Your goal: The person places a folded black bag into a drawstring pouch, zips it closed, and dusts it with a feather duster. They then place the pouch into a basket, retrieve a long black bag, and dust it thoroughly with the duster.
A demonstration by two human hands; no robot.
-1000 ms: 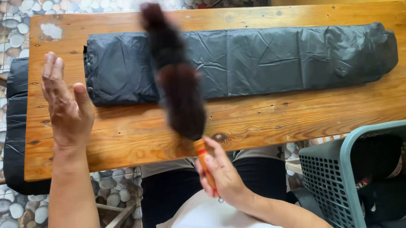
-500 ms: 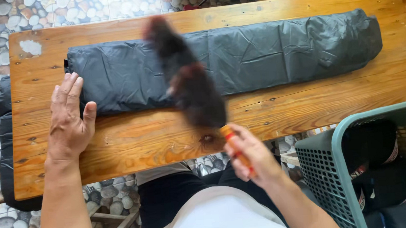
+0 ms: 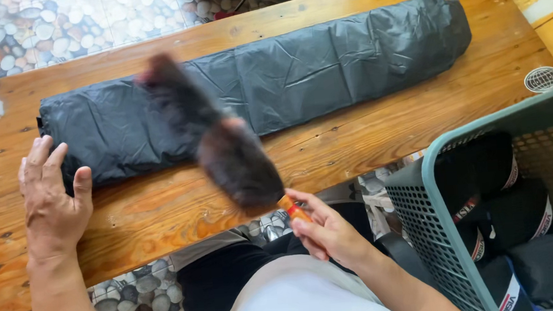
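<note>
Duster, dark brown, fluffy, w/ orange handle (image 3: 213, 141), was blurred over the long black folded fabric bundle (image 3: 264, 84) lying along the wooden bench (image 3: 162, 210). Right hand (image 3: 329, 233) had its fingers closed round the handle end; left hand (image 3: 49, 196) lay flat, fingers spread, on the bench, tips touching the bundle's end. Risks, as judged: a loose grip so far back could let the duster slip, and a hard stroke might drag the bundle askew. Teal mesh plastic basket (image 3: 424, 190) w/ black rolls stood close to the right elbow, easy to knock.
</note>
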